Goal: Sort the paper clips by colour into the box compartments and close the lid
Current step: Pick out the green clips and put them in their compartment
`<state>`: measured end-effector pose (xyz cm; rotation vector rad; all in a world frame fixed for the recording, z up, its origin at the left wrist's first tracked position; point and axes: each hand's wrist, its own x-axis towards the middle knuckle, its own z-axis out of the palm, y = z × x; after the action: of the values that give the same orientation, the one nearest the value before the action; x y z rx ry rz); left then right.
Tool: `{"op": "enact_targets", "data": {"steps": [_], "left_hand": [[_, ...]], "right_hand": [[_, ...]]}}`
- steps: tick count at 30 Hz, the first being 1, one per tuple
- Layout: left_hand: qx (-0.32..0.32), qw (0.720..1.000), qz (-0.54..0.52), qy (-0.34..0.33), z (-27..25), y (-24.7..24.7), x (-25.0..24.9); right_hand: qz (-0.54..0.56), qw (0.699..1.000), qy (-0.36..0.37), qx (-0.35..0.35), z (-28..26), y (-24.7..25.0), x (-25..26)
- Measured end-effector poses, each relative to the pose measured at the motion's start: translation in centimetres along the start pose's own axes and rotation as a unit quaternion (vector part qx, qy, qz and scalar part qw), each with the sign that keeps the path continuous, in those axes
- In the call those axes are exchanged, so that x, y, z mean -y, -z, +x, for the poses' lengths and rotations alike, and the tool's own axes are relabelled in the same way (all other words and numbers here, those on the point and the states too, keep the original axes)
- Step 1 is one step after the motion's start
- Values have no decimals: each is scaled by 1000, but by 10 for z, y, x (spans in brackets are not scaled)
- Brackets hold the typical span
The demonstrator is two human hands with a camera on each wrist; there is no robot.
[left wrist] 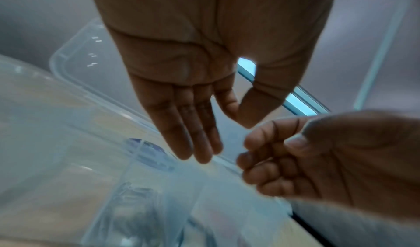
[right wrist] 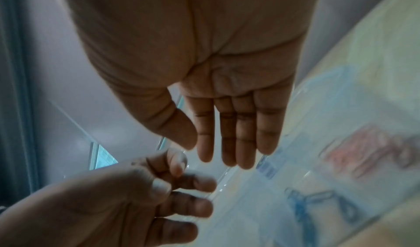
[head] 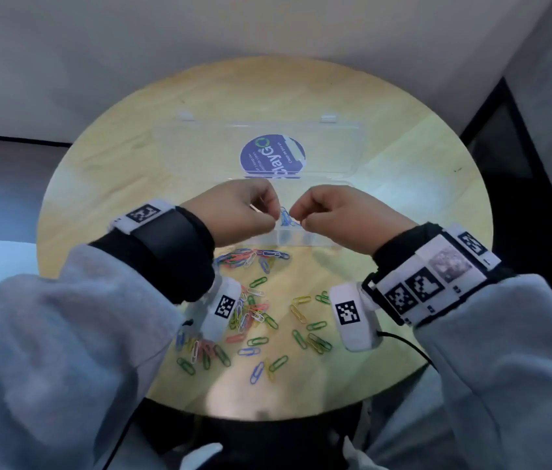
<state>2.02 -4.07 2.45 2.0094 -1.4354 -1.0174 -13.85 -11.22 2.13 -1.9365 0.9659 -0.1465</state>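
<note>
I judge sorting barely begun: both hands, left (head: pixel 239 212) and right (head: pixel 334 215), pinch blue clips (head: pixel 286 217) over the open box (head: pixel 301 237), while most clips (head: pixel 254 313) litter the near worktop (head: pixel 403 157).

Both hands (head: pixel 286 212) hide the blurred box (head: pixel 301 237) compartments beneath them.

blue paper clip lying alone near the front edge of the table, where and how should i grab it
Take the blue paper clip by pinching its two long sides near the middle, coming straight down from above. It lies flat on the table, tilted, so nothing can go under it. The long sides look free for fingertips; a green clip lies close on its right, so keep the pinch narrow.
</note>
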Motion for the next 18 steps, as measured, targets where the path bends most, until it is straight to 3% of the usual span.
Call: {"op": "enact_targets", "data": {"steps": [5, 10, 14, 18], "left_hand": [[95, 978, 178, -47, -16, -33, -10], [196, 932, 302, -54, -25, -63, -12], [205, 902, 377, -53, -30, -78, -13], [221, 892, 390, -64, -31, -82, -10]], "right_hand": [[-91, 996, -9, 6, -29, 4, -18], [-231, 967, -69, 84, -38, -5, -41], [-291, 945, -120, 86, -37, -18, -55], [-300, 945, -103, 85, -34, -26, -56]]}}
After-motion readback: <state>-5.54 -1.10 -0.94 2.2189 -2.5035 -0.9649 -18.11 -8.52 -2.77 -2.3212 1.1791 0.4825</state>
